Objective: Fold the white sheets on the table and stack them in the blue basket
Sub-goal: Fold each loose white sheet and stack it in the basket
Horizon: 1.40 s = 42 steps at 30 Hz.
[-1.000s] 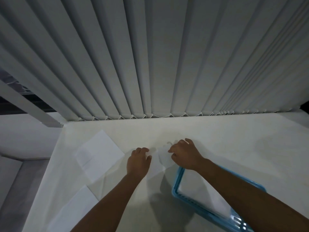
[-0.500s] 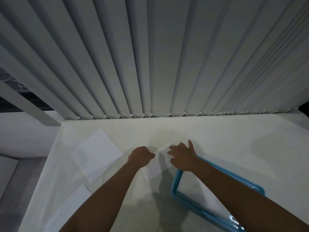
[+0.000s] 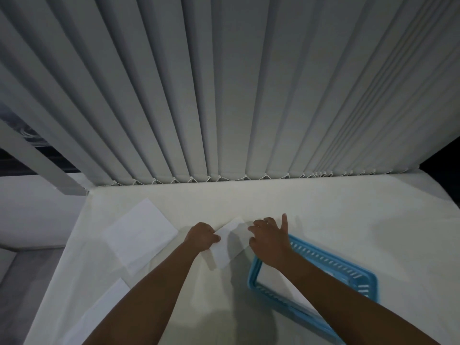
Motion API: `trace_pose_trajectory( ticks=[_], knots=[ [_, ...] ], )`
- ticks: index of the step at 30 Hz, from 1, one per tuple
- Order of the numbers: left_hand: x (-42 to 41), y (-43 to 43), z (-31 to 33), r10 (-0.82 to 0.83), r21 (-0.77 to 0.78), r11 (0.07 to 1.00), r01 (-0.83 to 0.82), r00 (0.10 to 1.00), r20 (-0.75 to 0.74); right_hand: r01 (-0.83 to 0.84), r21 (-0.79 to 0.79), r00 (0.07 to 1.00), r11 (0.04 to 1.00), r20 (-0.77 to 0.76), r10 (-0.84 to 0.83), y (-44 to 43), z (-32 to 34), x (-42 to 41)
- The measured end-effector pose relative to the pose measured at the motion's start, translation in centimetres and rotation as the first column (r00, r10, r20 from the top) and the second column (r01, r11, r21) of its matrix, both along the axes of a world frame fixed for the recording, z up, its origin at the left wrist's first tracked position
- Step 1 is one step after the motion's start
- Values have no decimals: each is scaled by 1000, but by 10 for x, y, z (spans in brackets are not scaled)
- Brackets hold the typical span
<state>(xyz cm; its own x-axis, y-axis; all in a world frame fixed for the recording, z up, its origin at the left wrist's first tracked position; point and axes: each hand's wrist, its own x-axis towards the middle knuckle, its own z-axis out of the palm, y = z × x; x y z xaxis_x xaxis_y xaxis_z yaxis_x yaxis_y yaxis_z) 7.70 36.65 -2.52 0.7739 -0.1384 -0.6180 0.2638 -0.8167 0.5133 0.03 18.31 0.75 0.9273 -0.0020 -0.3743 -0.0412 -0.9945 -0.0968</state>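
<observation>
A small folded white sheet (image 3: pixel 227 241) lies on the white table (image 3: pixel 323 215) between my hands. My left hand (image 3: pixel 202 235) has its fingers curled and pinches the sheet's left edge. My right hand (image 3: pixel 270 239) rests on the sheet's right side with fingers spread, the index finger pointing away. The blue basket (image 3: pixel 321 260) sits just right of the sheet, under my right forearm, with white sheets (image 3: pixel 291 286) inside it. An unfolded white sheet (image 3: pixel 139 232) lies to the left, and another sheet (image 3: pixel 99 312) lies nearer the front left edge.
Grey vertical blinds (image 3: pixel 224 95) hang along the table's far edge. The table's left edge (image 3: pixel 72 240) drops to a grey floor. White tabletop stretches to the right, beyond the basket.
The sheet between my hands has been folded narrower. My left hand has closed into a pinch on its left edge, and my right hand has flattened on its right side.
</observation>
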Motion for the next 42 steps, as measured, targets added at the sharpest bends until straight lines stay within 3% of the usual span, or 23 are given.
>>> trace_pose_trajectory(
  ticks=[2, 5, 9, 11, 13, 16, 18, 19, 24, 27, 31, 34, 39, 42],
  knots=[
    [-3, 0, 11, 143, -153, 977, -147, 989, -39, 41, 43, 997, 998, 61, -44, 4, 5, -11],
    [-13, -5, 30, 354, -375, 843, -385, 923, -151, 149, 174, 969, 974, 171, -179, 12, 13, -28],
    [-33, -16, 48, 530, -627, 478, -615, 771, -353, 322, 436, 838, 840, 282, -467, 22, 20, -50],
    [-50, -25, 55, 555, -687, 326, -650, 719, -418, 407, 598, 793, 690, 145, -592, 26, 25, -59],
    [-68, -36, 58, 534, -710, 265, -653, 712, -456, 512, 729, 747, 455, -117, -654, 28, 32, -65],
    [-90, -50, 59, 503, -692, 289, -662, 720, -478, 591, 802, 632, 87, -394, -667, 26, 41, -69],
    [-103, -58, 59, 492, -686, 320, -653, 733, -469, 577, 815, 569, -60, -453, -686, 21, 42, -73],
    [-109, -61, 59, 483, -688, 328, -647, 741, -466, 563, 822, 547, -89, -450, -706, 18, 42, -76],
    [-120, -68, 60, 480, -674, 296, -677, 715, -507, 557, 830, 546, 17, -351, -761, 0, 43, -98],
    [-116, -72, 62, 483, -673, 267, -690, 700, -526, 568, 822, 528, 40, -326, -785, -11, 42, -114],
    [-113, -78, 64, 490, -678, 296, -673, 716, -497, 561, 826, 503, 56, -286, -815, -33, 42, -131],
    [-113, -79, 63, 517, -672, 381, -635, 749, -414, 562, 825, 466, 47, -269, -843, -51, 40, -142],
    [-129, -73, 57, 514, -599, 613, -515, 836, -192, 522, 843, 357, -130, -354, -864, -70, 31, -160],
    [-139, -70, 52, 464, -583, 646, -494, 860, -213, 573, 807, 349, -141, -396, -849, -72, 25, -170]
  ],
)
